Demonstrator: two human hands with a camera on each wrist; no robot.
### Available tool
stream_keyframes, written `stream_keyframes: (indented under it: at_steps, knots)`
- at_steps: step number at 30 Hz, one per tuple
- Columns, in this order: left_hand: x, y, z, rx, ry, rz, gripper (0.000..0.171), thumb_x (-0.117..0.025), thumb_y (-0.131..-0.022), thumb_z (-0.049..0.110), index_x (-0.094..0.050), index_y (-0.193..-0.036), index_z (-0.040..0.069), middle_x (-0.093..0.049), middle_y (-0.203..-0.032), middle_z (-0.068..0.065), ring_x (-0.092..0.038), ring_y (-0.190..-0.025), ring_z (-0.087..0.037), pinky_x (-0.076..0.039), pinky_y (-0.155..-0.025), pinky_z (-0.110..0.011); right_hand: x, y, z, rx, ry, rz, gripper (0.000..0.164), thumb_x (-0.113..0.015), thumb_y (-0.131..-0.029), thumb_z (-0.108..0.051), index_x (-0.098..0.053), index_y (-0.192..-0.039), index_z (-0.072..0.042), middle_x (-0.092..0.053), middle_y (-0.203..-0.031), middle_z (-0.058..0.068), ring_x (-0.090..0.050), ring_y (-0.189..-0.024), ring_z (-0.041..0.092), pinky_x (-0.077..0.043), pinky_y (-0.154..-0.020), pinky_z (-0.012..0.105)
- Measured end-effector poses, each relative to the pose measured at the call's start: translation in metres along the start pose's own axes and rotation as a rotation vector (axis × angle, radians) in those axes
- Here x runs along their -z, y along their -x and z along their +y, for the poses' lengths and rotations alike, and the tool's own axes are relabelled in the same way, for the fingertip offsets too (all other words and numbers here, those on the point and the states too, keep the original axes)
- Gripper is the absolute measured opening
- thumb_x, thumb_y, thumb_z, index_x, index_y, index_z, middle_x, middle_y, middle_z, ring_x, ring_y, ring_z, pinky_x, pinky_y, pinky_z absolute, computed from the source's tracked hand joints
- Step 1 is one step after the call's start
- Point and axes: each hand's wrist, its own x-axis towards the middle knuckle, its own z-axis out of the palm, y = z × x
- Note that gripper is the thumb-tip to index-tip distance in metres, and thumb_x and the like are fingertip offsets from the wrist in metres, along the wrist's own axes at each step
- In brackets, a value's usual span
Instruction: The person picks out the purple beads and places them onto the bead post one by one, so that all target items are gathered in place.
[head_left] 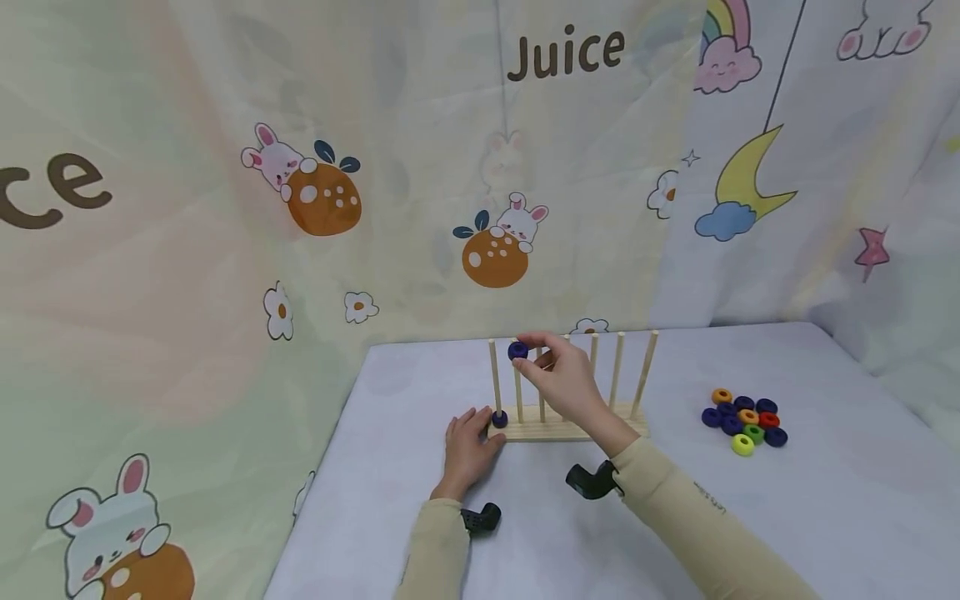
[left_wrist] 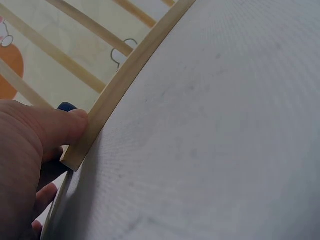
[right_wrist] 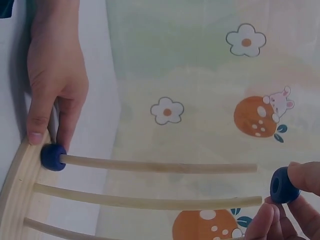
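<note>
Nearest, the left hand (head_left: 467,454) grips the left end of the wooden peg rack (head_left: 551,430), thumb against its near edge. The rack's long axis runs left to right along the bench (head_left: 540,533), pegs upright. One blue ring (head_left: 499,419) sits low on the leftmost peg (head_left: 495,375). The right hand (head_left: 566,379) pinches a second blue ring (head_left: 518,351) beside the next peg's tip, hole turned roughly towards it, apparently unthreaded. The loose rings (head_left: 749,422), right, seem left to place.
</note>
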Motion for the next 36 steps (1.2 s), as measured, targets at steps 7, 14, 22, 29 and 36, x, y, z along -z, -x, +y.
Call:
stream_keyframes:
  at_steps: [7, 14, 22, 29, 36]
  knots:
    - [-0.003, -0.001, 0.003, 0.024, 0.005, -0.004, 0.054, -0.072, -0.086, 0.027, -0.06, -0.133, 0.003, -0.06, -0.135, -0.009, -0.045, -0.133, -0.032, -0.018, -0.117, -0.053, -0.001, -0.005, -0.005, 0.019, 0.0, -0.005, 0.031, -0.072, -0.088, -0.014, -0.067, -0.118, -0.009, -0.068, -0.108, 0.006, -0.063, -0.069, 0.016, -0.05, -0.054, 0.025]
    - [-0.002, -0.001, 0.004, 0.049, 0.003, -0.021, 0.054, -0.072, -0.087, 0.028, -0.059, -0.134, 0.004, -0.059, -0.137, -0.008, -0.044, -0.135, -0.03, -0.016, -0.117, -0.052, -0.004, -0.012, -0.01, 0.032, 0.026, -0.012, 0.033, -0.07, -0.09, -0.014, -0.066, -0.123, -0.009, -0.068, -0.114, 0.006, -0.063, -0.071, 0.015, -0.051, -0.055, 0.025]
    - [0.0, 0.0, 0.006, 0.048, 0.009, -0.02, 0.053, -0.072, -0.087, 0.027, -0.059, -0.133, 0.004, -0.059, -0.137, -0.007, -0.044, -0.135, -0.031, -0.017, -0.117, -0.054, -0.007, -0.018, -0.008, 0.011, 0.045, -0.031, 0.035, -0.069, -0.091, -0.014, -0.065, -0.125, -0.009, -0.067, -0.117, 0.006, -0.063, -0.073, 0.015, -0.053, -0.058, 0.025]
    - [0.0, 0.0, 0.004, 0.053, 0.013, -0.026, 0.053, -0.072, -0.087, 0.027, -0.059, -0.133, 0.003, -0.059, -0.137, -0.006, -0.043, -0.136, -0.03, -0.016, -0.117, -0.052, -0.013, -0.023, -0.011, -0.004, 0.037, -0.026, 0.033, -0.07, -0.09, -0.014, -0.066, -0.123, -0.01, -0.068, -0.115, 0.006, -0.061, -0.069, 0.014, -0.048, -0.053, 0.023]
    - [-0.001, 0.0, 0.004, 0.046, 0.012, -0.025, 0.053, -0.072, -0.087, 0.028, -0.059, -0.133, 0.004, -0.059, -0.137, -0.006, -0.044, -0.135, -0.03, -0.017, -0.117, -0.053, -0.021, -0.026, -0.012, 0.012, 0.036, -0.029, 0.034, -0.071, -0.088, -0.009, -0.067, -0.122, -0.009, -0.069, -0.114, 0.008, -0.061, -0.069, 0.013, -0.047, -0.051, 0.023]
